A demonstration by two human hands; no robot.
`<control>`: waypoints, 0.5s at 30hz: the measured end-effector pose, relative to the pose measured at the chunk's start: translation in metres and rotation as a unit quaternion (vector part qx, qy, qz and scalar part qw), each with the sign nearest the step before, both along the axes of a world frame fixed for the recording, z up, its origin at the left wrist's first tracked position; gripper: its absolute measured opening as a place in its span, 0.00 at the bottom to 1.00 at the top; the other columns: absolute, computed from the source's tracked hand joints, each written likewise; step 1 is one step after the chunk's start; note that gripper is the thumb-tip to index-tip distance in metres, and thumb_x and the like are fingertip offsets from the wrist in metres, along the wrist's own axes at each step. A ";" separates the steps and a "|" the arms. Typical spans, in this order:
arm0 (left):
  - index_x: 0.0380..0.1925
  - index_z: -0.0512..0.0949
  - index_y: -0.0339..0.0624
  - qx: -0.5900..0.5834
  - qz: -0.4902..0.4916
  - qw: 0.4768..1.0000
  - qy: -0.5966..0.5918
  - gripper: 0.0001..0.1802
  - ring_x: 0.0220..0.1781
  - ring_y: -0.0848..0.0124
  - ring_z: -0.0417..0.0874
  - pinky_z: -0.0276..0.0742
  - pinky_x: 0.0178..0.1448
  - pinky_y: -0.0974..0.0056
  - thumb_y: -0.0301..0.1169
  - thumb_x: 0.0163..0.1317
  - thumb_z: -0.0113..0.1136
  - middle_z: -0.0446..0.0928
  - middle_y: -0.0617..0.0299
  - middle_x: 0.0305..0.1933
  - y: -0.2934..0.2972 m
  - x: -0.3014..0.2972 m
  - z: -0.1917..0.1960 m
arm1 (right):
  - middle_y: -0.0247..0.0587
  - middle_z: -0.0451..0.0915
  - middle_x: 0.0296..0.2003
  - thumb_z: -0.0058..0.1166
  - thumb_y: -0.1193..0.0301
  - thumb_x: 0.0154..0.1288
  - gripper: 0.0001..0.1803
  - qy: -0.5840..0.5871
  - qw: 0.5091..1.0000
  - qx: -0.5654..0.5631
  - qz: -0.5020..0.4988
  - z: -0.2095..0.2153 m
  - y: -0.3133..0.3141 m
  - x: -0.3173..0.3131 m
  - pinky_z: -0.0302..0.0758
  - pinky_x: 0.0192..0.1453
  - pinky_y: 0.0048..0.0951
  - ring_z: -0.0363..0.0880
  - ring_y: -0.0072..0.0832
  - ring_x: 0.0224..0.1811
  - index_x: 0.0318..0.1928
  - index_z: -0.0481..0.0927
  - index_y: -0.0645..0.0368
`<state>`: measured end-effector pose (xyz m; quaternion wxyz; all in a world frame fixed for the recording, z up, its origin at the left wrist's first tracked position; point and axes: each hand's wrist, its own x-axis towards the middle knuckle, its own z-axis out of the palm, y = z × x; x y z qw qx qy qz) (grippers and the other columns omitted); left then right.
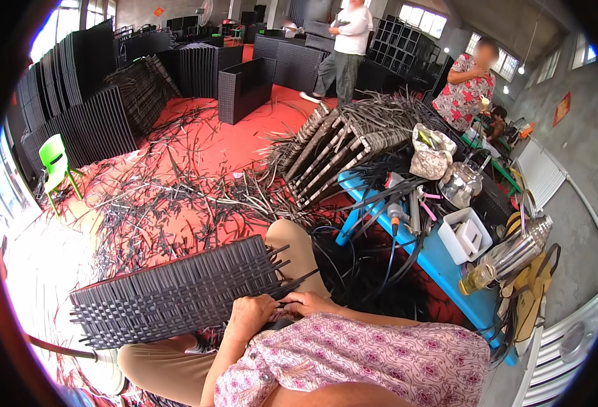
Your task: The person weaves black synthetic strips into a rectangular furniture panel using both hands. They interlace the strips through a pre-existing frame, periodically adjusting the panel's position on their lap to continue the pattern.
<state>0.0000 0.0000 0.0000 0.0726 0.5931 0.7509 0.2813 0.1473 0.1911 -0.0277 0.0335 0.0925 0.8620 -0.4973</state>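
Observation:
Across my lap leans a woven panel (177,295) of dark plastic rattan strips, with loose strip ends sticking out at its right and left edges. My left hand (250,315) is closed at the panel's lower right corner, its fingertips on a dark strip end. My right hand (306,302) meets it there, fingers bent and pinched around a strip end. The fingertips of both hands nearly touch, and the exact grip between them is partly hidden.
A blue bench (424,254) at my right carries a white plastic box (464,235), a glass jar (477,278) and tools. Woven frames (353,146) are stacked ahead. Cut strips litter the red floor (211,146). A green chair (56,166) stands far left; two people stand farther back.

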 end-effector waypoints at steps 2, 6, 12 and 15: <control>0.41 0.87 0.44 0.019 -0.030 0.999 0.026 0.10 0.36 0.60 0.88 0.84 0.41 0.63 0.31 0.61 0.65 0.87 0.56 0.41 -0.006 0.000 -0.011 | 0.49 0.87 0.38 0.53 0.55 0.74 0.18 0.005 0.999 0.033 0.013 -0.004 -0.006 0.002 0.80 0.48 0.39 0.87 0.45 0.44 0.57 0.82 0.47; 0.39 0.86 0.39 0.071 0.041 0.979 -0.187 0.08 0.29 0.65 0.88 0.82 0.38 0.64 0.30 0.62 0.65 0.86 0.55 0.31 -0.001 0.001 0.005 | 0.54 0.84 0.33 0.55 0.57 0.73 0.15 -0.003 0.997 0.073 0.001 0.010 -0.001 -0.005 0.78 0.41 0.41 0.86 0.47 0.37 0.53 0.84 0.48; 0.37 0.86 0.37 0.054 0.124 0.938 -0.320 0.09 0.29 0.65 0.87 0.80 0.37 0.62 0.30 0.61 0.67 0.84 0.51 0.27 -0.007 0.000 0.012 | 0.41 0.86 0.30 0.55 0.56 0.74 0.16 -0.031 0.997 0.053 -0.055 0.021 0.007 0.005 0.78 0.40 0.37 0.86 0.36 0.34 0.48 0.85 0.53; 0.36 0.87 0.35 0.070 0.133 0.930 -0.335 0.08 0.29 0.72 0.86 0.79 0.36 0.65 0.28 0.61 0.66 0.85 0.55 0.27 -0.018 -0.008 0.004 | 0.37 0.86 0.29 0.54 0.56 0.75 0.16 -0.017 0.997 0.063 -0.035 -0.007 0.011 0.002 0.78 0.39 0.35 0.85 0.30 0.32 0.48 0.85 0.53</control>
